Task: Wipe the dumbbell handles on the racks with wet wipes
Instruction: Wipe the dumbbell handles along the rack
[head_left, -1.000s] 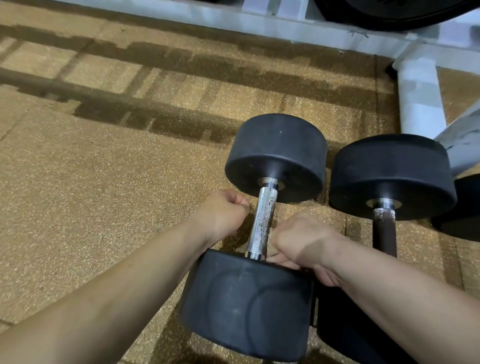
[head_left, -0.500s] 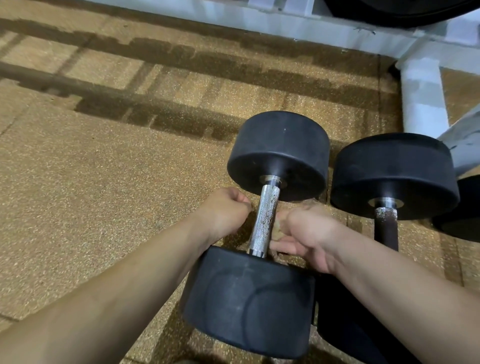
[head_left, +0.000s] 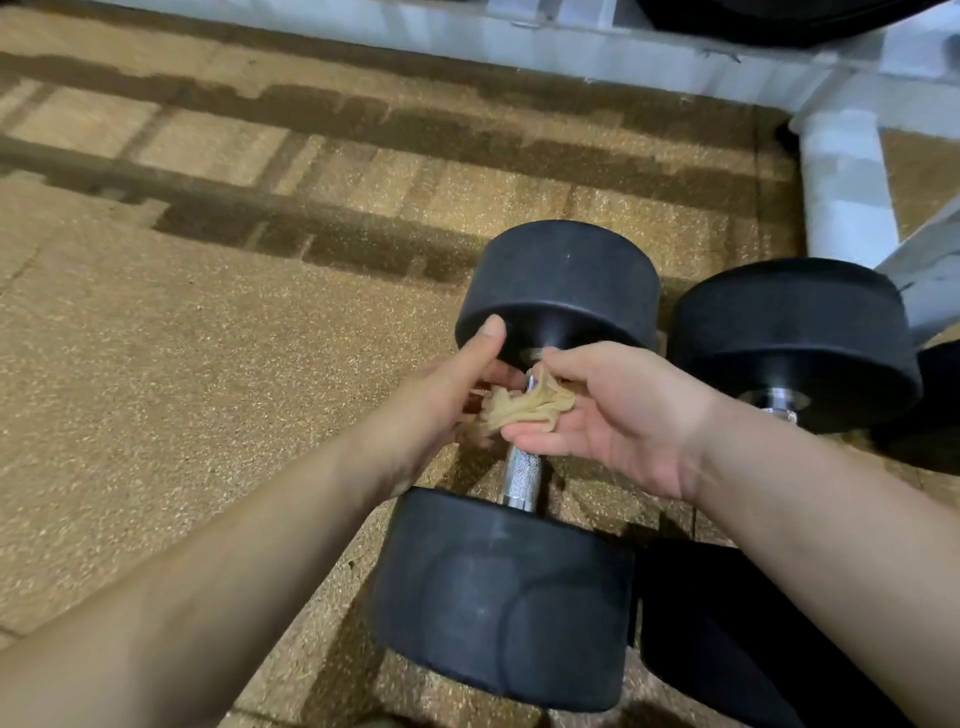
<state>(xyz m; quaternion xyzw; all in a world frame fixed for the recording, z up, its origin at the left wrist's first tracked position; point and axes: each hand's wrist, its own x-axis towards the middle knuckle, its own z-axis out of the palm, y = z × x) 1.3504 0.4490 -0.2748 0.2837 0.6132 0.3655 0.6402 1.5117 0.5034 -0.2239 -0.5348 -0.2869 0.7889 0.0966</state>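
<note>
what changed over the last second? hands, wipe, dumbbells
Both hands left the lower handle, rose and opened out. The right hand, now palm up, holds a crumpled wipe under its thumb, hidden before; the left hand reaches into it, grip blurred. The dumbbell and its neighbour stayed put.

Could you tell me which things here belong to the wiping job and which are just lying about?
Job: wipe, left hand, right hand, dumbbell, its handle; second dumbbell, probably due too.
Bystanders: rack frame, floor.
</note>
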